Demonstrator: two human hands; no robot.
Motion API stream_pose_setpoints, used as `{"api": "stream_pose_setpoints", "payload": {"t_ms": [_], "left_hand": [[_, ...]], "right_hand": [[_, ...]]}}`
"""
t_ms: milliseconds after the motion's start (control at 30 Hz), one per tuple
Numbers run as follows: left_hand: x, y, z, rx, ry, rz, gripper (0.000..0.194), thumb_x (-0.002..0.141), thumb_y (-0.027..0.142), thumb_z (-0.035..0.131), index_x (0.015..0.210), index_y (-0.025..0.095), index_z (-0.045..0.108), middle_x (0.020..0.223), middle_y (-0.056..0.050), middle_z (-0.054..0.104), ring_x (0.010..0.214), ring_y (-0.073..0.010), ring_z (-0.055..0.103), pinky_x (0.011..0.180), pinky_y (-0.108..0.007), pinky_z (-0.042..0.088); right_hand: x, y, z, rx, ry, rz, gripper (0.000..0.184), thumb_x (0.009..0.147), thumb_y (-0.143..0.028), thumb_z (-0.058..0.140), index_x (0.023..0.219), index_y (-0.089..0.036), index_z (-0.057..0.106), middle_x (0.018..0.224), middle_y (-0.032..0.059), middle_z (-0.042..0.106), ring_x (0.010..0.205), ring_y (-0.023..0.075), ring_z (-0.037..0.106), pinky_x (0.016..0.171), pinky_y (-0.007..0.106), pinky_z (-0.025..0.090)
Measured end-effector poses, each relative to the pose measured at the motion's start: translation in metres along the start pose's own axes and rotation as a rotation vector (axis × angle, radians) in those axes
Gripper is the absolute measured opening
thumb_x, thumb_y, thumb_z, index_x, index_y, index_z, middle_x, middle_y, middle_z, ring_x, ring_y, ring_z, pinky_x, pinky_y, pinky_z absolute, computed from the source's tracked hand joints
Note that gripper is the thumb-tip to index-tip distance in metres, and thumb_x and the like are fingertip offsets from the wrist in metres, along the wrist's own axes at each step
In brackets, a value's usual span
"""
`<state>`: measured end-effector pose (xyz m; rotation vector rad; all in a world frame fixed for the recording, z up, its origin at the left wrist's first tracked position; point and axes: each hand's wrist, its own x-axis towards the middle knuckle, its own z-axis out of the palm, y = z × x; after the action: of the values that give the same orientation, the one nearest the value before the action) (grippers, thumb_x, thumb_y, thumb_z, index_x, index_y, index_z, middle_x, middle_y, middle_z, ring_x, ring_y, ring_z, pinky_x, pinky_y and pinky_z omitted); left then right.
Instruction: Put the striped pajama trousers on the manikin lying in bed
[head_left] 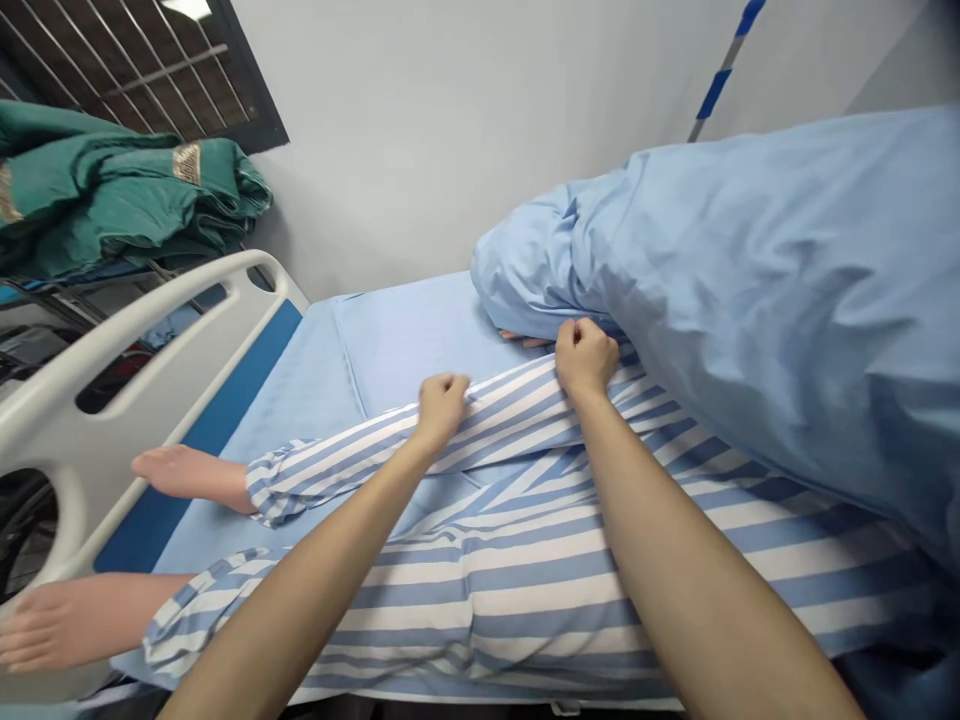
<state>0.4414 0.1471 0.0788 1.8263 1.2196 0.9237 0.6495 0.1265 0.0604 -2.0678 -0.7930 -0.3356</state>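
Blue-and-white striped trousers (525, 590) cover the legs of a figure lying on the bed, with two bare feet (75, 620) showing at the cuffs. My left hand (442, 405) is closed, slightly blurred, at the far leg near the knee, pinching the trouser fabric. Higher on the same leg, my right hand (587, 358) is a fist on the trousers at the thigh, just under the edge of a folded blue quilt (750, 260). Fingertips of the lying figure (525, 341) peek out from under the quilt, beside my right hand.
A white bed end board (251, 340) with a blue panel stands at the left, past the feet. Behind it, green folded covers (150, 190) lie on a rack. Light blue sheet (405, 335) runs along the wall side, and a blue-and-grey pole (712, 95) leans at the wall.
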Motion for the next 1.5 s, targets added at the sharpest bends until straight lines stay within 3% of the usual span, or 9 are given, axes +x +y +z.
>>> {"api": "stream_pose_setpoints", "payload": {"t_ms": [200,333,567,733,867,1033,1167,1333,1500], "left_hand": [[-0.097,-0.063,-0.184,0.17,0.162,-0.181,0.039,0.074,0.042,0.047,0.046,0.02,0.033,0.045,0.005,0.031,0.05,-0.01,0.029,0.049,-0.023,0.023],[-0.147,-0.1,-0.235,0.155,0.264,-0.28,0.042,0.073,0.048,0.046,0.047,0.021,0.029,0.046,0.004,0.028,0.049,-0.0113,0.028,0.05,-0.025,0.025],[-0.164,-0.123,-0.224,0.345,0.221,-0.235,0.035,0.071,0.042,0.043,0.049,0.02,0.025,0.047,0.004,0.026,0.051,-0.0131,0.033,0.053,-0.025,0.024],[-0.165,-0.124,-0.225,0.447,0.202,-0.213,0.029,0.073,0.033,0.04,0.05,0.02,0.027,0.047,0.004,0.029,0.052,-0.012,0.035,0.054,-0.025,0.022],[-0.166,-0.128,-0.225,0.536,0.199,-0.246,0.026,0.073,0.027,0.042,0.05,0.019,0.033,0.047,0.004,0.034,0.051,-0.0106,0.035,0.054,-0.024,0.019],[-0.169,-0.124,-0.226,0.531,0.187,-0.265,0.022,0.073,0.027,0.045,0.053,0.019,0.041,0.051,0.003,0.041,0.055,-0.011,0.039,0.053,-0.024,0.019],[-0.171,-0.121,-0.229,0.543,0.175,-0.287,0.022,0.076,0.029,0.045,0.056,0.019,0.048,0.054,0.002,0.047,0.056,-0.0111,0.041,0.053,-0.024,0.019],[-0.17,-0.127,-0.232,0.555,0.121,-0.263,0.028,0.084,0.032,0.04,0.064,0.019,0.054,0.064,-0.001,0.059,0.062,-0.0124,0.049,0.055,-0.024,0.022],[-0.175,-0.135,-0.23,0.549,0.131,-0.236,0.024,0.084,0.032,0.04,0.074,0.019,0.057,0.07,-0.004,0.061,0.069,-0.0157,0.054,0.058,-0.025,0.025]], "right_hand": [[0.003,0.0,-0.004,0.1,-0.037,0.03,0.03,0.082,-0.032,0.039,0.058,-0.019,0.053,0.06,0.0071,0.057,0.055,0.0163,0.038,0.056,0.03,0.022],[0.008,0.001,-0.008,0.12,-0.136,0.01,0.03,0.082,-0.033,0.04,0.056,-0.021,0.047,0.06,0.0066,0.056,0.055,0.0165,0.038,0.055,0.031,0.023],[0.002,-0.009,-0.03,0.098,-0.498,-0.048,0.015,0.076,-0.024,0.049,0.06,-0.022,0.046,0.062,0.0035,0.057,0.062,0.0184,0.049,0.059,0.028,0.031],[-0.034,-0.042,-0.048,-0.019,-0.475,-0.168,0.01,0.071,-0.018,0.05,0.061,-0.02,0.049,0.067,0.0069,0.058,0.066,0.0188,0.049,0.061,0.029,0.031],[-0.092,-0.098,-0.057,0.167,-0.595,-0.137,0.015,0.073,-0.022,0.044,0.062,-0.018,0.052,0.061,0.0034,0.056,0.061,0.015,0.05,0.059,0.025,0.031],[-0.187,-0.19,-0.074,0.32,-0.768,-0.3,0.03,0.079,-0.033,0.041,0.055,-0.019,0.049,0.052,-0.003,0.051,0.055,0.0107,0.047,0.055,0.02,0.032],[-0.261,-0.244,-0.087,0.638,-0.746,-0.367,0.036,0.082,-0.039,0.043,0.053,-0.018,0.043,0.049,-0.0056,0.04,0.051,0.0088,0.038,0.051,0.02,0.027],[-0.338,-0.243,-0.065,0.507,-0.757,-0.369,0.035,0.084,-0.031,0.041,0.051,-0.018,0.045,0.046,-0.0037,0.043,0.047,0.0097,0.037,0.049,0.024,0.02],[-0.367,-0.227,-0.045,0.261,-0.664,-0.342,0.035,0.087,-0.031,0.037,0.059,-0.02,0.054,0.052,0.0019,0.056,0.048,0.013,0.043,0.052,0.029,0.014]]}}
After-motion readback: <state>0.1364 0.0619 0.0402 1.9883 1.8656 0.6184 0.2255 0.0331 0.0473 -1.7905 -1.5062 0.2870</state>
